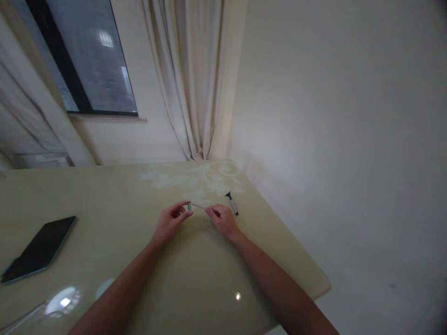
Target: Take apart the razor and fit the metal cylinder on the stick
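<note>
My left hand pinches a small dark green piece upright between thumb and fingertips, above the middle of the table. A thin pale stick reaches from the fingertips of my right hand toward that piece; its far end lies at or very near the piece, and whether they touch is too small to tell. Just beyond my right hand, a razor with a black head and grey handle lies on the table.
The pale yellow-green glossy table meets a wall on the right. A dark flat tablet-like object lies at the left. White cables are at the lower left. Behind are curtains and a window.
</note>
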{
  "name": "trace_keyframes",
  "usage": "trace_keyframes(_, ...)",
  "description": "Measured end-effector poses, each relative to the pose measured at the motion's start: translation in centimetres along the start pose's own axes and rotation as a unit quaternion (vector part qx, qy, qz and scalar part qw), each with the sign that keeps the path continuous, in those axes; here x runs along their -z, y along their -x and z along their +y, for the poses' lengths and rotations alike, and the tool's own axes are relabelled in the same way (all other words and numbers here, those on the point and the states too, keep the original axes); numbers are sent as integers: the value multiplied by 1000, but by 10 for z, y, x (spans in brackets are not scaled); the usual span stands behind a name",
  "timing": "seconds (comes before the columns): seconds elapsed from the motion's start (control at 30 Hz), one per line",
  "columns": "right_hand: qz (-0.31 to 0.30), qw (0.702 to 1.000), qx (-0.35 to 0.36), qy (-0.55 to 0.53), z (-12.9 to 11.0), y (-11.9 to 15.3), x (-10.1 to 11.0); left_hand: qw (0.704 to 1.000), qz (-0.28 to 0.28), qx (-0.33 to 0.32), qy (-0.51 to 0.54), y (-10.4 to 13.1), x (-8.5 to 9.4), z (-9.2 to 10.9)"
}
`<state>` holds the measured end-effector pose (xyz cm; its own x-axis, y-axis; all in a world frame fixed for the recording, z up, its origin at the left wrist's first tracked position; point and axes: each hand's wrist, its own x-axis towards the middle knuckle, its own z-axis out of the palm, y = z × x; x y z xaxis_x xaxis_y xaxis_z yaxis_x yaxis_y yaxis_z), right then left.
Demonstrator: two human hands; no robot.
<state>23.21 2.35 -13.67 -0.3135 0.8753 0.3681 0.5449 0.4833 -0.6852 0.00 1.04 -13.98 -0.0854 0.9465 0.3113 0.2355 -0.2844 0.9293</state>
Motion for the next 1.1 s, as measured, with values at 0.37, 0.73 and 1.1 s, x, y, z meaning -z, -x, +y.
trace_keyframes(0.37,-12,1000,17,-20,0,1,0,1000,-4,0,7,2,0,2)
trace_keyframes(0.73,8,1000,3,-23,2,1,-1,1000,2,1,14,1,-1,1)
trace_keyframes(1.1,13,999,24,-43,4,1,-1,1000,1,7,23,3,-1,2)
